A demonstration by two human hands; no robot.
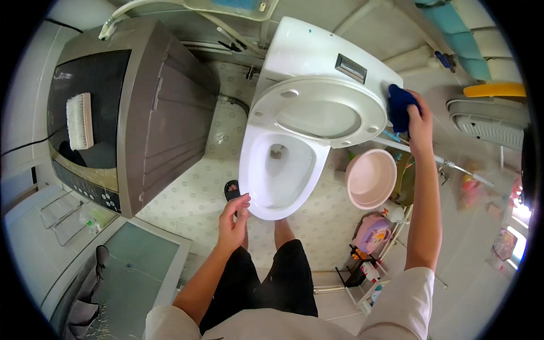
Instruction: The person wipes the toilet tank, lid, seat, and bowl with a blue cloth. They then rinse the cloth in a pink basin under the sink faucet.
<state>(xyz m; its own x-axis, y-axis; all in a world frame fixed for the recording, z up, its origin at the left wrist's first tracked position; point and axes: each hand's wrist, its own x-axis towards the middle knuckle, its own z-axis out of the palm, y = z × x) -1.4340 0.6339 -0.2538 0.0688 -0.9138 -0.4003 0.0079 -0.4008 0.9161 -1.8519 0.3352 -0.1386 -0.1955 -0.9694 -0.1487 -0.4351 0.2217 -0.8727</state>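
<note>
My right hand (418,123) holds a dark blue cloth (399,106) against the right end of the white toilet tank (306,51). A flush button plate (351,68) is set in the tank. The toilet seat and lid (327,112) are raised and lean back on the tank. Below them the toilet bowl (276,187) lies uncovered, with a little water inside. My left hand (233,221) is near the bowl's front left rim, its fingers slightly bent and holding nothing; whether it touches the rim I cannot tell.
At left stands a washing machine (174,114) with a scrub brush (80,121) on its lid. A pink basin (371,178) is right of the bowl, near a long pole (450,165). Lower right are a pink and purple child's potty seat (372,233) and a rack (357,297). A glass door (131,263) is at lower left.
</note>
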